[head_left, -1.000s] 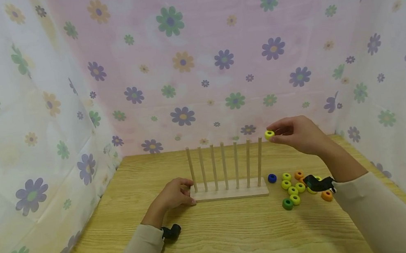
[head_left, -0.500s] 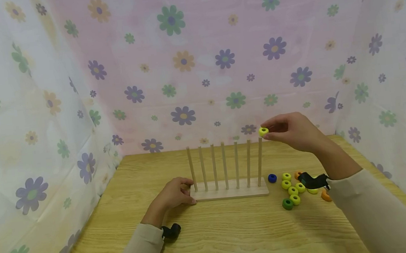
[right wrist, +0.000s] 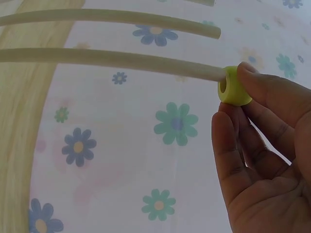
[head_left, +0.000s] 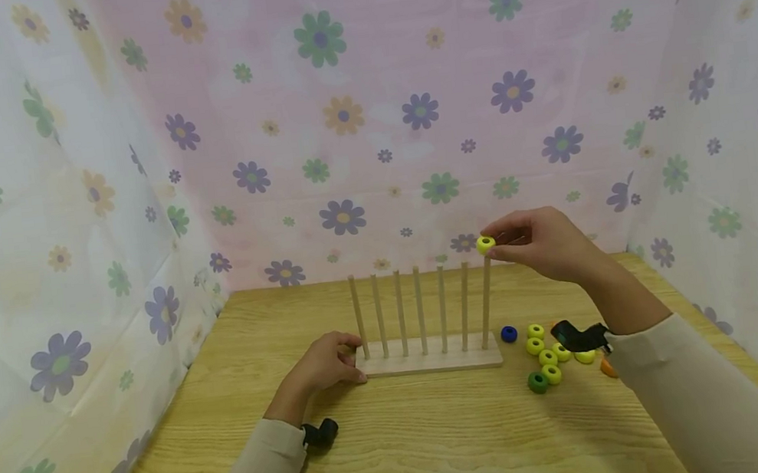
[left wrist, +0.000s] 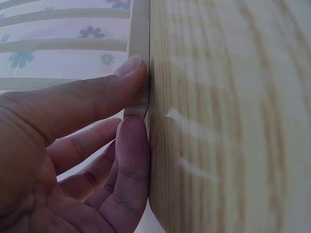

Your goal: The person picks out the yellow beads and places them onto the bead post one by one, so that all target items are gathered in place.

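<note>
A pale wooden peg rack (head_left: pixel 427 364), a flat base with several upright pegs, stands mid-table. My left hand (head_left: pixel 319 364) holds the left end of its base, thumb and fingers against the wood (left wrist: pixel 139 36). Between right thumb and fingertips I pinch a yellow ring bead (head_left: pixel 485 245). That right hand (head_left: pixel 549 245) is at the top of the rightmost peg (head_left: pixel 486 306). In the right wrist view the peg's tip meets the bead (right wrist: pixel 236 92) at its hole; whether it has entered I cannot tell. All the pegs are bare.
Right of the rack lie a blue bead (head_left: pixel 509 334), a green bead (head_left: pixel 538 382), several yellow beads (head_left: pixel 547 358) and an orange bead (head_left: pixel 608 367), partly behind the right sleeve and black wrist camera (head_left: pixel 580 336). Flowered cloth (head_left: pixel 373 114) surrounds the wooden table (head_left: pixel 374 453).
My right hand has carried the yellow bead left and slightly up, from beside the rightmost peg to its top. The left hand and the rack have stayed in place.
</note>
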Demonstrator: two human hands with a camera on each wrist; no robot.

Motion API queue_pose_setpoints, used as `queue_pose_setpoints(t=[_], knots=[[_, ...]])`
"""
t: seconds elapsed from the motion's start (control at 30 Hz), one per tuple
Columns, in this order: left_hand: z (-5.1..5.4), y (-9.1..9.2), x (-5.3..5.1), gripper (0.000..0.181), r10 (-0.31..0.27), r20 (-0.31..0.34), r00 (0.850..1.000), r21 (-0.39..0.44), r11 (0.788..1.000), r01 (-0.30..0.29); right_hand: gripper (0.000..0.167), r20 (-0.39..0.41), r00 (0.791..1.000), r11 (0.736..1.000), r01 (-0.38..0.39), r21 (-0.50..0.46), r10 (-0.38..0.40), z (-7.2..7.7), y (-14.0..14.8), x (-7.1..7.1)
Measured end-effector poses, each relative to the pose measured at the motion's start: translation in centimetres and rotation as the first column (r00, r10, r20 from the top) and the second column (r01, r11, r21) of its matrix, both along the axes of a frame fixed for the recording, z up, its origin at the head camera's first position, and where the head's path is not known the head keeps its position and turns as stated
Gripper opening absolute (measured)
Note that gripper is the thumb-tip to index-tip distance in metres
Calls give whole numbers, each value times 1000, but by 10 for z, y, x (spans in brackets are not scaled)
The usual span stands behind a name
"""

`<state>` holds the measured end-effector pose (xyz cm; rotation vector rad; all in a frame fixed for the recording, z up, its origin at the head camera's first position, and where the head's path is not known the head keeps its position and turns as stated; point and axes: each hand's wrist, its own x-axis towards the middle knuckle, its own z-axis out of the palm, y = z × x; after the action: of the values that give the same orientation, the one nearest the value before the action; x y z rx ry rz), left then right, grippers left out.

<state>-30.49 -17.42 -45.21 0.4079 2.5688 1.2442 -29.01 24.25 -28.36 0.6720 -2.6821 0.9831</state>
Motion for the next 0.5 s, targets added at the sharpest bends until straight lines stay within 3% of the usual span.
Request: queue_pose_setpoints(t=[0.5], knots=[[-2, -1, -1, 68, -3, 7, 1000, 13, 1000, 3, 32, -4, 1000, 999, -23, -25, 23, 0, -19, -2]])
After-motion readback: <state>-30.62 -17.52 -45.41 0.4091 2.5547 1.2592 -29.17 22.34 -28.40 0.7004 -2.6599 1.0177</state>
